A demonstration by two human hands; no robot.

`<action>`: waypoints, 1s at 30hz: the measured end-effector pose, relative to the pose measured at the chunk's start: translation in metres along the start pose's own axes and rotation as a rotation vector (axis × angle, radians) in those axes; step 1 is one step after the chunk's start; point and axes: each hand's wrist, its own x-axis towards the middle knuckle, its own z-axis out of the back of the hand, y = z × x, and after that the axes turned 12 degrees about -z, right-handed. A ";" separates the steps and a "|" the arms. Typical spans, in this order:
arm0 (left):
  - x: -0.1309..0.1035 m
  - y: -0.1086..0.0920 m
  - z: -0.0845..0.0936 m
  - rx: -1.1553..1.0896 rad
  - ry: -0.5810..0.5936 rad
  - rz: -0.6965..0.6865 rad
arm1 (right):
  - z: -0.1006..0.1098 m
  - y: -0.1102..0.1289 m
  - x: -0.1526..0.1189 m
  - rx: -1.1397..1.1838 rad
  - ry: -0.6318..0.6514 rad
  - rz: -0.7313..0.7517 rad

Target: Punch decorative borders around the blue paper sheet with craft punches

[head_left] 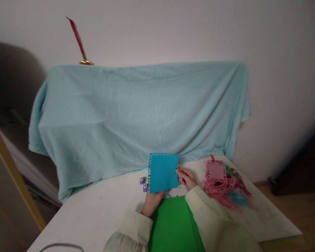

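A blue sheet of paper (163, 173) is held up above the table, with rows of small punched holes along its left, top and right edges. My left hand (152, 203) grips it at the bottom, most of its fingers hidden behind the paper. At the right edge my right hand (188, 178) is closed, its fingertips against the paper; small red spots show there, too blurred to identify. Two small purple hole punches (144, 184) stand just left of the sheet. Green paper (173, 224) lies below my hands, and tiny blue bits (176, 202) are scattered near it.
To the right, a pink punched square (216, 171) rests on a heap of pink paper shreds (220, 191) with green and blue pieces. A light blue cloth (136, 115) drapes over something behind the white table (102, 210). A grey cable (61, 245) curves at the front left.
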 end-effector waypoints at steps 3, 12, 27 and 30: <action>0.001 0.010 -0.002 0.055 0.048 -0.030 | -0.002 0.000 -0.001 0.075 -0.045 -0.011; -0.003 0.007 -0.006 -0.176 0.085 0.016 | -0.001 0.010 -0.003 0.125 -0.075 -0.028; -0.004 -0.011 -0.001 -0.287 0.176 0.283 | -0.018 -0.005 -0.012 -0.097 0.106 -0.090; -0.004 -0.007 0.000 -0.263 0.116 0.228 | -0.018 -0.001 -0.013 -0.111 0.065 -0.063</action>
